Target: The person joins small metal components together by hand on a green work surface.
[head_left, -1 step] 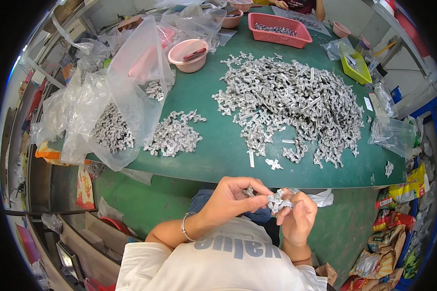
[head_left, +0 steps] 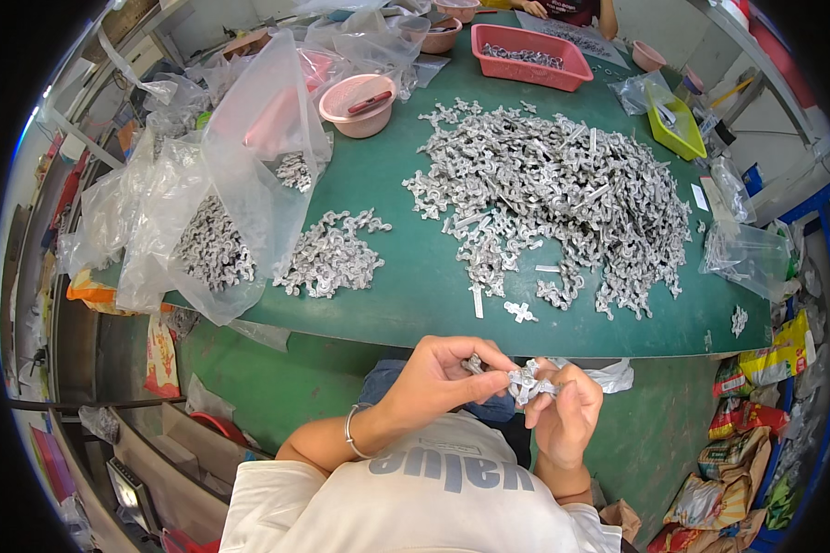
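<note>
In front of my chest, just off the near table edge, my left hand [head_left: 438,376] is closed with thumb and fingers on small silver-grey metal castings. One casting [head_left: 472,364] shows between its fingers. My right hand [head_left: 567,419] pinches a cluster of the same castings [head_left: 527,383], and the left thumb tip meets this cluster. How many pieces are held cannot be made out. Beyond my hands a large heap of silver-grey castings [head_left: 563,194] covers the right of the green table [head_left: 406,313]. A smaller pile [head_left: 334,256] lies to the left. A lone cross-shaped casting [head_left: 520,312] is near the edge.
Clear plastic bags [head_left: 161,217], some with castings inside, fill the table's left. A pink bowl [head_left: 358,106] holds a red-handled tool. Farther back stand a red tray [head_left: 530,60] of metal parts and, right, a yellow-green basket [head_left: 678,129]. Another person's hand [head_left: 533,9] shows at the far side.
</note>
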The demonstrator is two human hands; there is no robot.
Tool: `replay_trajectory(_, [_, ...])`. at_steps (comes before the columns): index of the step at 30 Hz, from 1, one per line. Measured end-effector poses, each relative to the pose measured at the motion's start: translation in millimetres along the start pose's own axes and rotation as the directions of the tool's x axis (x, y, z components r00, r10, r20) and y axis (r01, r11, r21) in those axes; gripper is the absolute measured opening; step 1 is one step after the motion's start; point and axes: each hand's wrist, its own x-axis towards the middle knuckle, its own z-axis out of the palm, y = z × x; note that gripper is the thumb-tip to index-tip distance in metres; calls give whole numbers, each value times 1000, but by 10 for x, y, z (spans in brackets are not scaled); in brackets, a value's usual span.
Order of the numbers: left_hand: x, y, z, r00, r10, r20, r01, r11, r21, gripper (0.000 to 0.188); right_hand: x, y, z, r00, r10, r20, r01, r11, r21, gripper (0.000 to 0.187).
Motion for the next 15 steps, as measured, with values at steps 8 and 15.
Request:
replay_trajectory(8, [-4, -34, -24, 1000, -3, 1, 3, 1000, -28, 16, -26, -7, 30, 1000, -9, -22, 9, 1000, -8, 37])
replay_trajectory(15, [5, -55, -10, 1000, -25, -4, 25, 1000, -4, 17, -29, 20, 1, 998, -62, -13, 62, 998, -10, 38])
